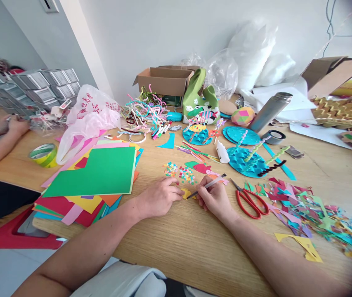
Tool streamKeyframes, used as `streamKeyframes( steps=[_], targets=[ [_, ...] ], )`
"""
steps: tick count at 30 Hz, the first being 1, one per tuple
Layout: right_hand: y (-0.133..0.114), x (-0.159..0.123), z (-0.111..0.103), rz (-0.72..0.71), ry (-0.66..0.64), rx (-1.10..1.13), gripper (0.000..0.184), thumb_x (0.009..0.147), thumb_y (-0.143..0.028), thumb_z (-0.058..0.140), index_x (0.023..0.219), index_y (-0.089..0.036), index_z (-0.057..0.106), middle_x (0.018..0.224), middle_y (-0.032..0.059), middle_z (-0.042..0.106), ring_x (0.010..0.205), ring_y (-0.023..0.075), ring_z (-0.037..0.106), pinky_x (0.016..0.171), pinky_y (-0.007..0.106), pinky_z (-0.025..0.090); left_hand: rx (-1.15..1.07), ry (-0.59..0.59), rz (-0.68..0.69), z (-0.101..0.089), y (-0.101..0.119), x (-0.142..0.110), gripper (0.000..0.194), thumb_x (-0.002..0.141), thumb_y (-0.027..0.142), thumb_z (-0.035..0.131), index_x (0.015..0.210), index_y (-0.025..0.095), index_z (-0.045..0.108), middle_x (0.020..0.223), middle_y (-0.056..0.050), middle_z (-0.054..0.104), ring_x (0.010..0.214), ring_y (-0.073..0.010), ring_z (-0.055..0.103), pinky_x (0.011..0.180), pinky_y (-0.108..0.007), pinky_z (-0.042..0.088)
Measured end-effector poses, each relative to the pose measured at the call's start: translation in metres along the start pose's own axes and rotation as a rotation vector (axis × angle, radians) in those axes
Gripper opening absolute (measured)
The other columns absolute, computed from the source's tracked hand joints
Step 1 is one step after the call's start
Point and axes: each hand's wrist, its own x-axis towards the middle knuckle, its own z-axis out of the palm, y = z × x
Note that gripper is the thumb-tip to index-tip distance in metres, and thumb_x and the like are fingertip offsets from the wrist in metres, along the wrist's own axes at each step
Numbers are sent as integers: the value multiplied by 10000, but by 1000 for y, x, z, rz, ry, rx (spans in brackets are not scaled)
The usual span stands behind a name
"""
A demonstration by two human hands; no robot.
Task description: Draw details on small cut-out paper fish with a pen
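Note:
In the head view, my right hand [212, 196] is closed around a slim grey pen [207, 185], its tip over a small yellow paper cutout [187, 193]. My left hand [160, 197] lies to the left with bent fingers, the fingertips holding the edge of that cutout on the table. Both hands partly cover the cutout. Just beyond them are two small heaps of coloured paper dots [187, 175] and several fish-shaped paper cutouts [201, 167]. Red-handled scissors [250, 201] lie partly open, right of my right hand.
Coloured paper sheets [101, 169] are stacked left, near yellow-green tape [43, 155]. Paper scraps [312, 206] spread on the right. Blue paper plates [246, 161], a white glue bottle [222, 152], a metal flask [271, 111] and a green felt bag [196, 103] stand behind. Another person's hands [16, 126] are far left.

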Motion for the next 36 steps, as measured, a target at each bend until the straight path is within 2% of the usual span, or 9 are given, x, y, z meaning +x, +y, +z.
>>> streamKeyframes(
  steps=[8,23,36],
  targets=[
    [-4,-1,1,4,-7,-19,183,787,-291,584,672,-240,452,419,-58,537,298,96,452,299,182,302,7,11,7,-1,0,0,366,859,-12,519,1096,169,732,1176,-17,718,1219,-265,508,1062,-407,445],
    [-2,-1,1,-43,29,16,194,783,-290,592,669,-245,442,398,-55,520,295,97,426,298,190,280,-2,8,11,-1,-1,0,345,862,-6,530,1094,149,732,1164,-36,723,1209,-259,499,1052,-411,445],
    [-3,0,2,-17,28,-13,168,759,-289,573,665,-244,441,404,-64,519,299,96,430,304,190,282,2,7,7,1,-1,0,357,867,-5,524,1111,157,728,1172,-36,720,1221,-255,495,1062,-408,439]
  ],
)
